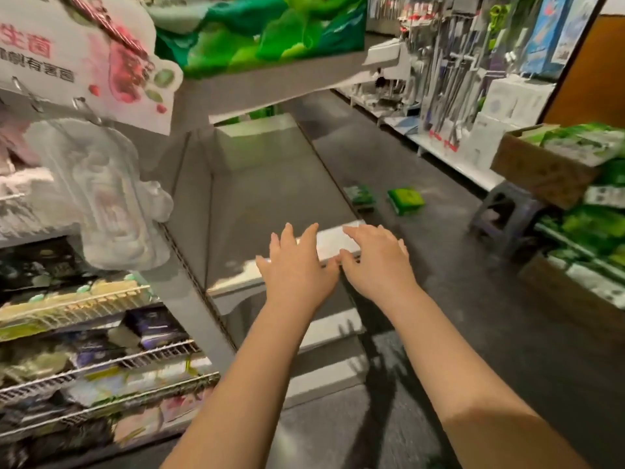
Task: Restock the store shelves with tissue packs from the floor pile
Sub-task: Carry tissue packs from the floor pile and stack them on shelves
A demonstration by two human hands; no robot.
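At the far left, wire racks (101, 363) held dark and purple packets, with clear plastic bags (101, 194) hanging from hooks above them. Next to these, the grey shelf (257, 184) lay bare, while the shelf above carried a large green pack (263, 28). Over the front lip of the bare shelf, the left hand (297, 269) reached forward with fingers spread and straight, holding nothing; whether it touched the metal could not be told. Just beside it, the right hand (378, 258) was likewise spread flat and gripped nothing. Beyond the shelf's far end, 2 green tissue packs (406, 200) lay loose on the floor, well apart from both hands. At the far right, a cardboard box (541, 170) and a stack of green packs (592, 225) stood by a small stool (500, 218). The step in hand looked like checking or readying the bare shelf, with no pack carried. The next move would likely call for turning right, stooping to the pile, and gripping a pack to bring back.
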